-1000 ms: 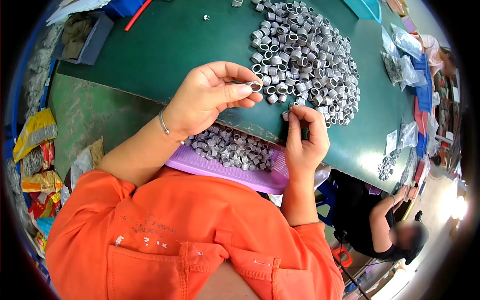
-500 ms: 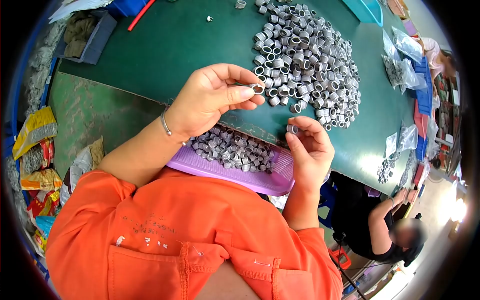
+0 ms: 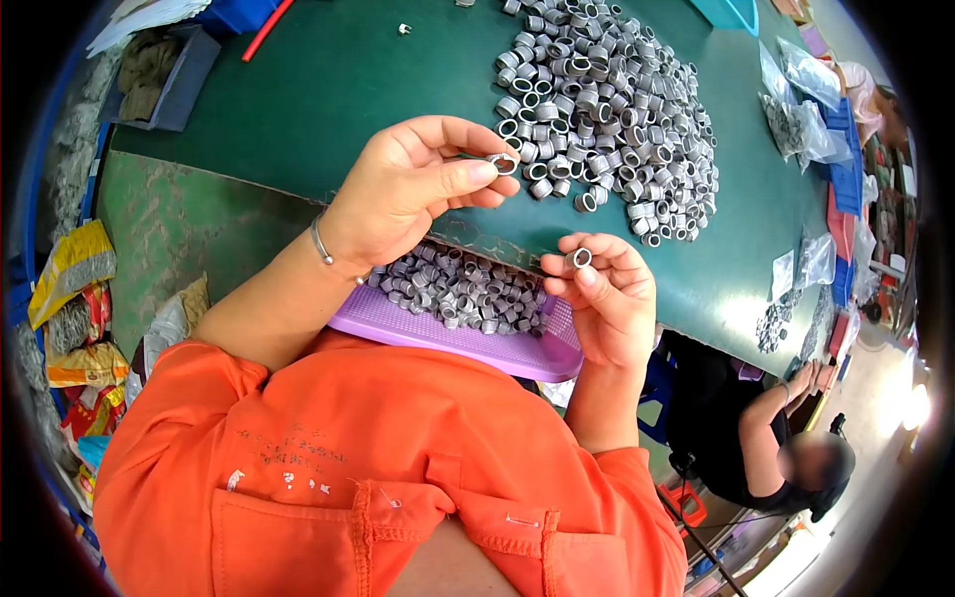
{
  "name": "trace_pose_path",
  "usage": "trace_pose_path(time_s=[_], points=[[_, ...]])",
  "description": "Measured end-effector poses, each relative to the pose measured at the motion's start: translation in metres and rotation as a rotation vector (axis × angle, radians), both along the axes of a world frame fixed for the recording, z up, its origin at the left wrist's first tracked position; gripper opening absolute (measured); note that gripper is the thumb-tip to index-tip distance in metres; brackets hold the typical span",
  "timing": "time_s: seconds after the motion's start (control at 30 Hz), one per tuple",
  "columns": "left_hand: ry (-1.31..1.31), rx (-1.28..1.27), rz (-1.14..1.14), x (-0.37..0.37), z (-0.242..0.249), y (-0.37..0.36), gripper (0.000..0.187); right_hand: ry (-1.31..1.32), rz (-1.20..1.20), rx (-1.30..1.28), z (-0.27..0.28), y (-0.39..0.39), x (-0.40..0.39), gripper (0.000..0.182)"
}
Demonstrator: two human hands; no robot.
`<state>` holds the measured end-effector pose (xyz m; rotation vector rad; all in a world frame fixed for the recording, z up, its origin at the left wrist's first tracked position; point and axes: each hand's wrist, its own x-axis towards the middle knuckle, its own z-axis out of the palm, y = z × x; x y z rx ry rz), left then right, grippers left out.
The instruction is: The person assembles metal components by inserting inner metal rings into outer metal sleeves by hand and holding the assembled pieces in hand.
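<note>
My left hand (image 3: 423,179) pinches a small grey metal ring (image 3: 503,164) between thumb and fingertips, above the green table's front edge. Lower and to the right, my right hand (image 3: 607,284) grips another metal ring (image 3: 582,258), its round opening turned up toward me. Just beyond both hands lies a big heap of similar grey rings (image 3: 607,109) on the table. Beneath the table edge, close to my body, a purple plastic basket (image 3: 448,350) holds many more grey rings (image 3: 463,289); my left forearm partly covers its left side.
The green table (image 3: 328,99) fills the upper middle. A grey bin with cloth (image 3: 164,90) and a red stick (image 3: 267,30) are at its far left. Plastic bags (image 3: 811,80) lie at right. A co-worker in black (image 3: 731,428) sits at the lower right; sacks (image 3: 75,269) stand at left.
The ring in my right hand has turned, so its opening now faces me, and the fingers have shifted around it. My left hand has moved slightly left and up, still pinching its ring.
</note>
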<state>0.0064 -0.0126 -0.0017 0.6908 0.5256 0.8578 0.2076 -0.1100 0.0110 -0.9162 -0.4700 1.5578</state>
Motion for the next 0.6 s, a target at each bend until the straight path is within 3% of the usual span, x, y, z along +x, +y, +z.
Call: trace_pose_path(time_s=[0.2, 0.3, 0.6], points=[[-0.01, 0.002, -0.008, -0.0008, -0.0004, 0.0007, 0.02, -0.171, -0.033, 0.134, 0.0027, -0.001, -0.0067, 0.017], [-0.01, 0.0, -0.009, -0.0004, -0.0006, 0.0006, 0.02, -0.206, -0.03, 0.08, 0.0038, -0.0005, -0.0064, 0.019], [0.069, 0.048, -0.009, 0.0007, -0.0003, -0.0012, 0.019, -0.137, -0.058, 0.063, 0.0014, 0.0032, -0.0067, 0.022]])
